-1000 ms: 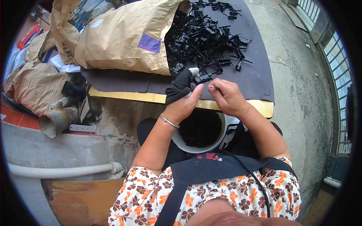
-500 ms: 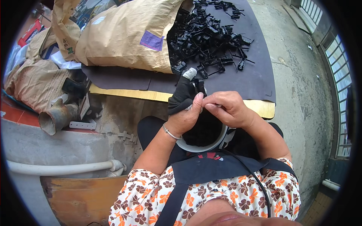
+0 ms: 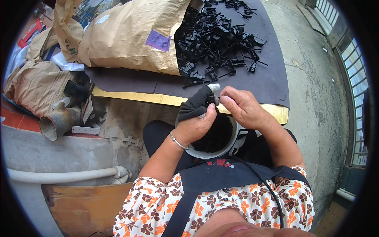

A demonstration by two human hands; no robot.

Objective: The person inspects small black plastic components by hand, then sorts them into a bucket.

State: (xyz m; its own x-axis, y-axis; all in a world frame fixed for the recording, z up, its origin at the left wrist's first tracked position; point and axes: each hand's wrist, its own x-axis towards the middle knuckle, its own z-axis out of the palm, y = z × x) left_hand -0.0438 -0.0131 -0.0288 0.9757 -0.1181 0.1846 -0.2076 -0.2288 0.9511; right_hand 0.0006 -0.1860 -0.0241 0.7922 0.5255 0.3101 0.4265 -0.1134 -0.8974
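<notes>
Over the bucket, my left hand (image 3: 196, 118) is closed on a small black plastic part (image 3: 212, 103), mostly hidden by the fingers. A black fabric cover wraps these fingers, with white at one fingertip, and the thumb is bare. Just right of it, my right hand (image 3: 244, 110) is closed in a pinch by the left fingertips; what it pinches, if anything, is hidden. Below both hands, a pale round bucket (image 3: 218, 154) sits between my knees, with dark contents. Ahead, a heap of black plastic parts (image 3: 221, 45) lies on the dark-covered table (image 3: 272, 81).
A large brown paper sack (image 3: 126, 41) lies on the table, its mouth at the heap. To the left are another crumpled sack (image 3: 37, 87), a rusty metal pipe piece (image 3: 59, 121) and a white pipe (image 3: 63, 176). Concrete floor and a barred railing (image 3: 357, 91) lie to the right.
My left fingers have swung right and toward me, and the black part they hold now shows less. My right hand has shifted slightly right and away, its fingers still pinched.
</notes>
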